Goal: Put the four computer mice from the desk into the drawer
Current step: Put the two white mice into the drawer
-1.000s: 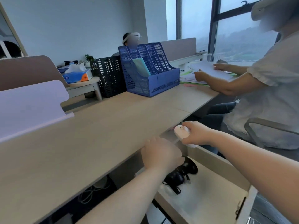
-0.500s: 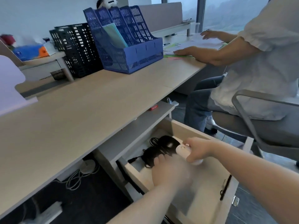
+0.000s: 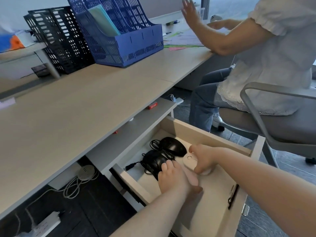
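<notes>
white mouse [image 3: 191, 161] is now lowered onto the drawer [image 3: 213, 199] floor beside two black mice [image 3: 172, 145], right hand [image 3: 204, 159] grip closed on it; left hand [image 3: 176, 179] lies slack, empty.

Two wired mice [image 3: 164, 153] in drawer [image 3: 205, 132], third mouse [image 3: 189, 161] right of them, under desk [image 3: 68, 108].

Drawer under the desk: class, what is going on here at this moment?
A person is putting computer mice into the open drawer. The right hand holds a white mouse low inside it, beside two black corded mice already lying there. The left hand rests over the nearer black mouse. No mice show on the desk. Another person sits at the far end.
</notes>
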Available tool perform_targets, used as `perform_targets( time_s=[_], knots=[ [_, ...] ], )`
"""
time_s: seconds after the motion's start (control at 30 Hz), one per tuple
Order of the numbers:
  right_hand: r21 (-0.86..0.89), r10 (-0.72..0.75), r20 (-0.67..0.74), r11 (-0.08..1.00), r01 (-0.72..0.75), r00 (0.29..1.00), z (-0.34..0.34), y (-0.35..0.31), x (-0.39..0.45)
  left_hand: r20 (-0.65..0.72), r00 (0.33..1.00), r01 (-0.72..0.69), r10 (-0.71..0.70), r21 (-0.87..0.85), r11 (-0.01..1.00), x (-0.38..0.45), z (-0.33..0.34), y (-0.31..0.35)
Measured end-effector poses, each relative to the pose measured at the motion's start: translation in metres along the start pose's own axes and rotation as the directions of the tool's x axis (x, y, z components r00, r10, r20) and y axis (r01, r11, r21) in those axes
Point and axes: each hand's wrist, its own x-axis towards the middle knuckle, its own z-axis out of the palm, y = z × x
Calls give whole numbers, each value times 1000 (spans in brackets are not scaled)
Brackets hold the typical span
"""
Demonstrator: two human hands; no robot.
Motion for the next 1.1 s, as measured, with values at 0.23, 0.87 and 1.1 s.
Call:
perform_targets(
  time_s=[0.23,0.87,1.1],
  knots=[
    [-91,-4,-6,996,3,1000,4,-1,5,-44,999,-10,12,53,999,1,5,2],
    [-33,-14,-43,999,13,999,-11,1,-1,46,998,-31,32,-36,999,-3,-20,2],
    [-72,-6,-113,997,-2,994,-32,-10,-23,-21,997,-70,69,-28,997,1,-60,-3]
  ],
)
